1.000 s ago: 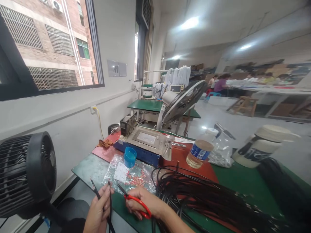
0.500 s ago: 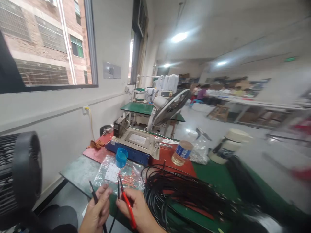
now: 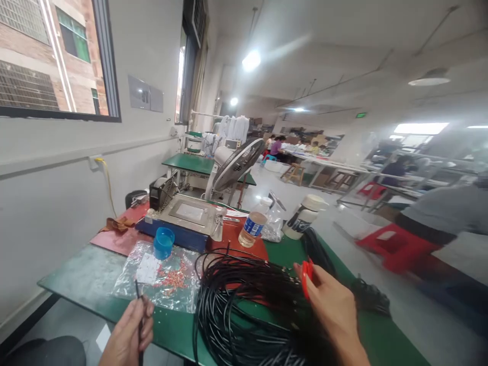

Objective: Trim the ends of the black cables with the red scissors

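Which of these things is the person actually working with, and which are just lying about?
Apparently in use:
black cable, in the left hand
red-handled tool, in the right hand
pile of black cables, near the right hand

Probably just lying about:
blue-labelled bottle
pale flask
crumpled brown item

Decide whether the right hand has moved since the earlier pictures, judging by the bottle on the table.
Yes, rightward: the right hand was left of the bottle earlier and is now to its right.

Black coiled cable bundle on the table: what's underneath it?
Beneath the black coiled cable bundle, a red mat and the green tabletop show through gaps between strands. Anything under its dense middle is covered.
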A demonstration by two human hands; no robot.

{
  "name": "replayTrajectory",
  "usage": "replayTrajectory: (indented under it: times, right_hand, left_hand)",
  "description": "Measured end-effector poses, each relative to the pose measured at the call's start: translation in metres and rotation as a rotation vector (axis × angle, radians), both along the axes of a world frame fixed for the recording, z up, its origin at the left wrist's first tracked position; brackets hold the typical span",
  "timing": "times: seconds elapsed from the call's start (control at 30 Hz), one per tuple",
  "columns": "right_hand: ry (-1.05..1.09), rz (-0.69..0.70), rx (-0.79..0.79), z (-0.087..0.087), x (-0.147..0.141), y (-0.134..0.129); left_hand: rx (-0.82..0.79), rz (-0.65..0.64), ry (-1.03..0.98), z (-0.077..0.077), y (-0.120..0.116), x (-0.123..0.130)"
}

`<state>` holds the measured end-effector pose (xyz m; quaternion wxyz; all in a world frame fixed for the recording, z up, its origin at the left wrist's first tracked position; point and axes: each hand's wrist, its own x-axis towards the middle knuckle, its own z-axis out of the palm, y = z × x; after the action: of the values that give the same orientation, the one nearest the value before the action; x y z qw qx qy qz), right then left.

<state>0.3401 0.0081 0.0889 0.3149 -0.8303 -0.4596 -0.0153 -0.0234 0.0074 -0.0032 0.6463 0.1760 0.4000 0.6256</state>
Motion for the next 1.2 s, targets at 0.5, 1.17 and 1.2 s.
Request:
replayTrajectory:
  times: [0.5, 1.17, 1.2]
  right_hand:
    - [1.167, 1.412, -0.398, -0.046, -0.220, 0.058]
    - [1.189, 1.204, -0.213, -0.080, -0.219, 0.061]
    - [1.140, 1.246, -0.195, -0.080, -0.217, 0.063]
  left_hand:
    - [-0.031, -0.029, 0.149, 0.031, -0.021, 0.002]
    - [-0.126, 0.051, 0.272, 0.009, 0.004, 0.012]
    - [-0.126, 0.090, 0.274, 0.008, 0.005, 0.009]
